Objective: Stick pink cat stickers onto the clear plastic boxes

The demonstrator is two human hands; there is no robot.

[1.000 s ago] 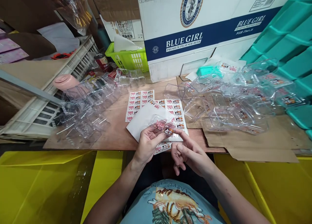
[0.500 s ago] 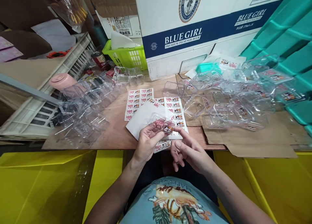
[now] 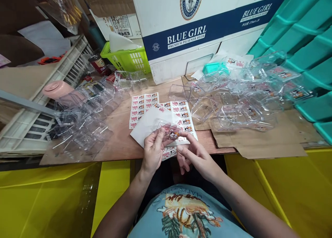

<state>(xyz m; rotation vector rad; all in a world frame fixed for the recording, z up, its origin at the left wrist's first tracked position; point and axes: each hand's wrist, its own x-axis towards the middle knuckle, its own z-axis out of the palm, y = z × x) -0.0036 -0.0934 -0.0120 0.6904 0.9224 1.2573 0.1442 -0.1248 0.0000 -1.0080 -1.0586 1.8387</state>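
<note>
Two bare hands work just beyond a light-blue printed T-shirt whose lettering includes "HAPPY". The left hand pinches a clear, round-cornered plastic piece between thumb and fingers, above the papers at the table's near edge. The right hand grips nothing: its index finger reaches to the piece's edge, the thumb apart, the other fingers loosely curled. A glossy sticker with two cartoon cats shows on the piece, so this one looks nearly done — whether every edge is pressed flat cannot be told.

Below lie a plain white paper sheet and white sheets of cat stickers, many stickers left on them; their pink writing is too small to read. To the right, a heap of clear plastic boxes has cat stickers on several; to the left, another pile of clear boxes shows none that can be made out — the batch seems partway through.

Farther back, behind the boxes, a big white carton with a navy band reads "BLUE GIRL" and "PREMIUM PILSENER BEER", with a round emblem above.
</note>
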